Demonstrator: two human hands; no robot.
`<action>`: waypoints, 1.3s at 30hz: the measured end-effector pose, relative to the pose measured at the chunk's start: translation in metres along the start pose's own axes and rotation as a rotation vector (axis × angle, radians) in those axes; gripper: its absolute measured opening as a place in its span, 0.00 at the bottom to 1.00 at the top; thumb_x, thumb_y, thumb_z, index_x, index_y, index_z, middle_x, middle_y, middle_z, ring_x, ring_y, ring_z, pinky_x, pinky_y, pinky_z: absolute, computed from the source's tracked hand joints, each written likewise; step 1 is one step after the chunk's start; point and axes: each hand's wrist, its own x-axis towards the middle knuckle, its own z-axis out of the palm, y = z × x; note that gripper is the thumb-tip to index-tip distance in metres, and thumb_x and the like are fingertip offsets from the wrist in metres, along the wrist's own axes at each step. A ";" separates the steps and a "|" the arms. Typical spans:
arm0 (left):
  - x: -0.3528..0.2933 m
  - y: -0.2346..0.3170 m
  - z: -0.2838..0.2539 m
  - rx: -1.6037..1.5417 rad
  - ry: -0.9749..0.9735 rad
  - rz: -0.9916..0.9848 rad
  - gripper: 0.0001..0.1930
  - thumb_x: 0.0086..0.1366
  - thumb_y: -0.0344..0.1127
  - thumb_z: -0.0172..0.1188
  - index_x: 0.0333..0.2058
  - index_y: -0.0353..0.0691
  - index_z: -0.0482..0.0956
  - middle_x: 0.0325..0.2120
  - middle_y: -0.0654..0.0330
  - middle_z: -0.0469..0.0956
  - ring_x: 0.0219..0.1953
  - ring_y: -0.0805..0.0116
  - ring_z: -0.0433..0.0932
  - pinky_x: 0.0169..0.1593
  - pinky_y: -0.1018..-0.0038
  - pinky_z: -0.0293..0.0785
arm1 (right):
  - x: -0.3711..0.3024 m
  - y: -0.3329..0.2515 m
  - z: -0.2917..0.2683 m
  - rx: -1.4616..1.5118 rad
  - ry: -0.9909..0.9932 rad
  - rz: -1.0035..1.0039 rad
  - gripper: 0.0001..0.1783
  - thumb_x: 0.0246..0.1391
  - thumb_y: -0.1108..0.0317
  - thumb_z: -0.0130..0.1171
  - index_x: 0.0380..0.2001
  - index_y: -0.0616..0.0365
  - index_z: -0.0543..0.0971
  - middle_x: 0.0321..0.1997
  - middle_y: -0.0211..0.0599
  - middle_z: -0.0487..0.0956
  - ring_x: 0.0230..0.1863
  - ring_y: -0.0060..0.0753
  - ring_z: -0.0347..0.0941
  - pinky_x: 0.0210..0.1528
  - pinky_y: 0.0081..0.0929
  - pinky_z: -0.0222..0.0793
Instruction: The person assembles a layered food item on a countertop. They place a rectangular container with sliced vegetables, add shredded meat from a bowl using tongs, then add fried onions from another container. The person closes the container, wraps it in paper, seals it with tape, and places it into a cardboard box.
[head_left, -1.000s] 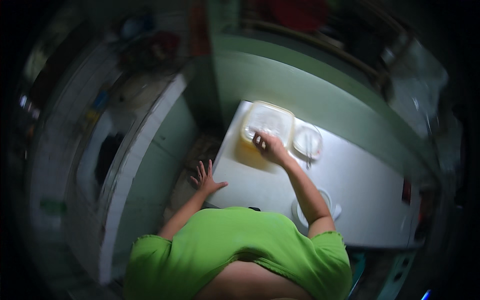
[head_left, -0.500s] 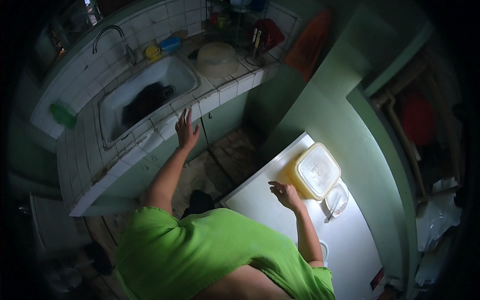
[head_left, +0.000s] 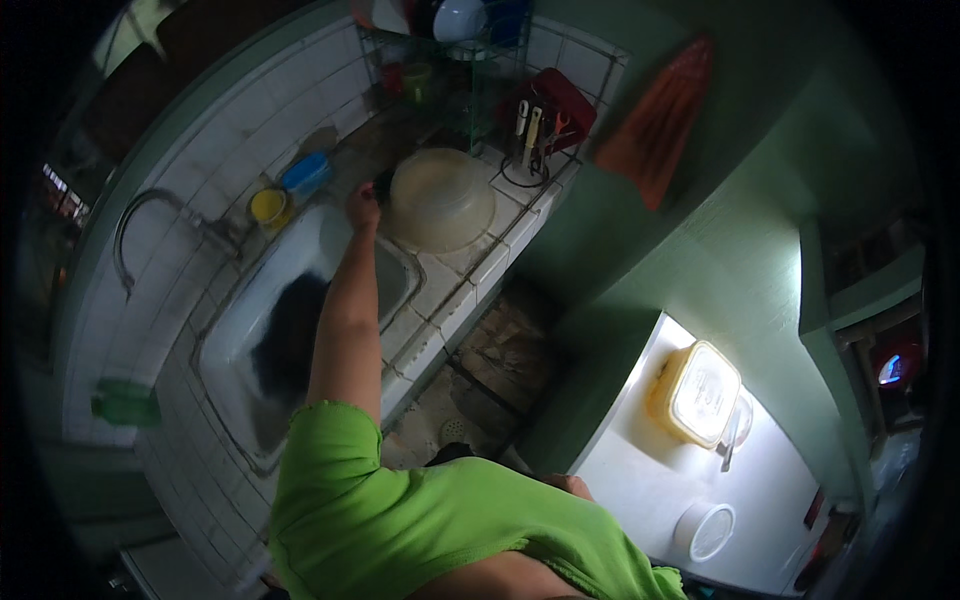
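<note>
My left hand (head_left: 364, 208) reaches over the far end of the white sink (head_left: 222, 350) to the tiled counter. Its fingers are curled beside a small dark object (head_left: 383, 186), against the left side of an upturned, cloudy plastic basin (head_left: 440, 200); what they hold is too dark to make out. A dark mass (head_left: 290, 340) lies inside the sink, partly behind my left arm. My right hand (head_left: 572, 486) is low by my green shirt, near the white table's edge. Only a small part of it shows, and its fingers are hidden.
A yellow cup (head_left: 269, 207) and blue container (head_left: 305, 173) stand behind the sink near the curved faucet (head_left: 165, 200). Utensils (head_left: 532, 135) stand in a wire holder at the counter's end. The white table (head_left: 620, 450) bears a yellow lidded box (head_left: 697, 393) and round tub (head_left: 705, 531).
My left hand has moved from above the counter's front edge, fingers spread, to beside the basin, fingers curled. My right hand has drawn back from the yellow box toward my body. The view has shifted.
</note>
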 end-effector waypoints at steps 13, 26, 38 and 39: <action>0.059 -0.070 0.005 -0.445 -0.125 -0.067 0.24 0.61 0.45 0.59 0.51 0.34 0.74 0.49 0.50 0.75 0.52 0.57 0.73 0.57 0.63 0.67 | 0.009 -0.037 -0.009 -0.023 0.128 0.174 0.18 0.58 0.54 0.52 0.46 0.51 0.79 0.40 0.46 0.81 0.41 0.55 0.76 0.43 0.42 0.73; -0.465 0.336 -0.070 -0.743 -1.236 0.438 0.23 0.56 0.33 0.66 0.50 0.35 0.75 0.41 0.59 0.77 0.41 0.71 0.76 0.46 0.76 0.73 | 0.023 -0.078 -0.115 1.091 0.888 -0.408 0.37 0.68 0.61 0.43 0.70 0.61 0.39 0.70 0.42 0.52 0.70 0.31 0.47 0.69 0.25 0.44; -0.562 0.355 -0.116 -0.437 -1.295 0.507 0.30 0.58 0.36 0.64 0.60 0.42 0.68 0.50 0.55 0.72 0.44 0.65 0.74 0.49 0.71 0.72 | -0.129 0.192 -0.485 0.401 2.072 -0.155 0.17 0.52 0.70 0.60 0.42 0.70 0.73 0.42 0.44 0.77 0.39 0.36 0.73 0.47 0.32 0.70; -0.560 0.343 -0.122 -0.369 -1.307 0.495 0.29 0.59 0.36 0.64 0.59 0.42 0.68 0.49 0.55 0.73 0.44 0.64 0.75 0.48 0.71 0.72 | -0.132 0.203 -0.521 0.347 2.089 0.054 0.16 0.52 0.69 0.60 0.40 0.71 0.74 0.40 0.45 0.78 0.39 0.39 0.73 0.46 0.35 0.70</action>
